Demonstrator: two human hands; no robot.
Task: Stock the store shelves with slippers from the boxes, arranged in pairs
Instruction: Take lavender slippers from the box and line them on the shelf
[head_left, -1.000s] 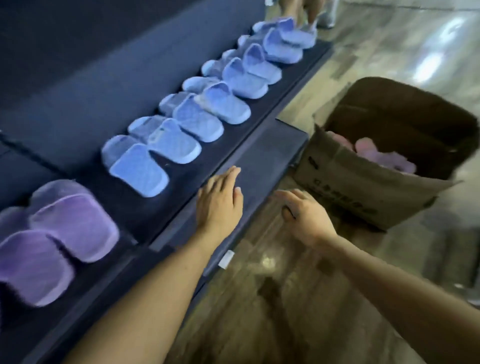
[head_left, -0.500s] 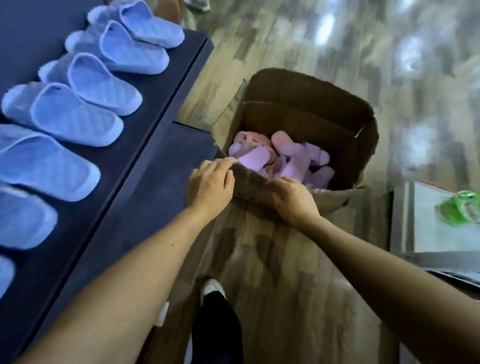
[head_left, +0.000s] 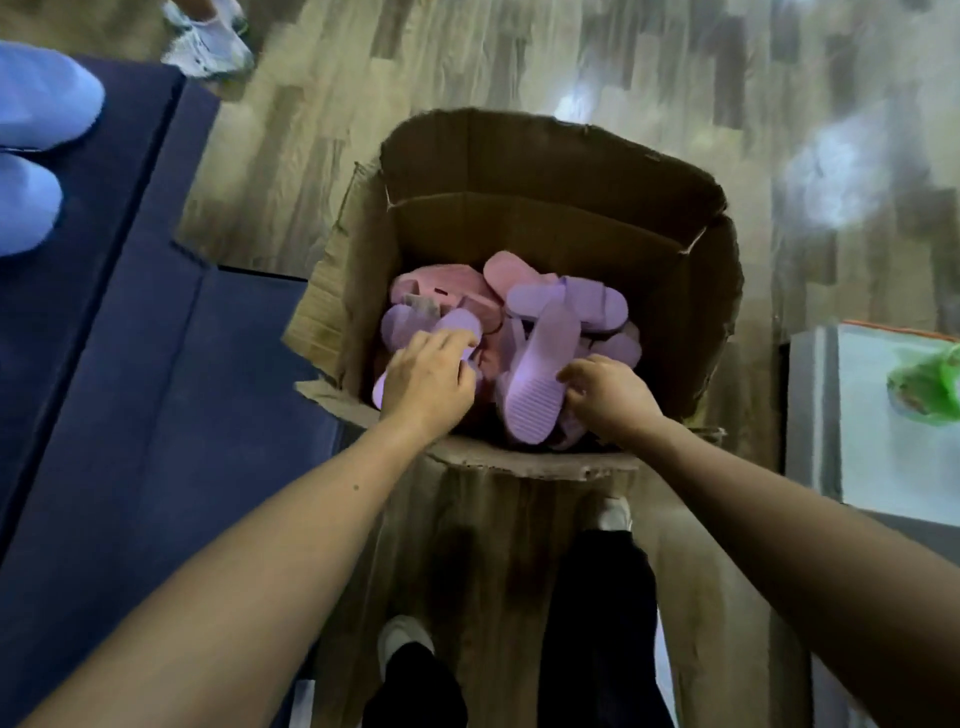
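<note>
An open cardboard box (head_left: 545, 228) stands on the wooden floor in front of me, holding several purple and pink slippers. My left hand (head_left: 428, 376) reaches into its left side and its fingers curl over a purple slipper (head_left: 457, 325). My right hand (head_left: 605, 392) is at the right side, its fingers pinching the edge of another purple slipper (head_left: 540, 374) that lies sole up. Pink slippers (head_left: 441, 288) sit further back in the box. At the left runs the dark blue shelf (head_left: 130, 338), with blue slippers (head_left: 36, 135) at its upper left corner.
Another person's white shoes (head_left: 208, 44) stand on the floor at the top left. A grey-white container (head_left: 883, 431) with a green plastic bag (head_left: 930, 384) sits at the right. My own feet (head_left: 405, 636) are below the box.
The view has swung from the shelf down onto the box. Both hands moved from the box's near rim down inside it onto the purple slippers.
</note>
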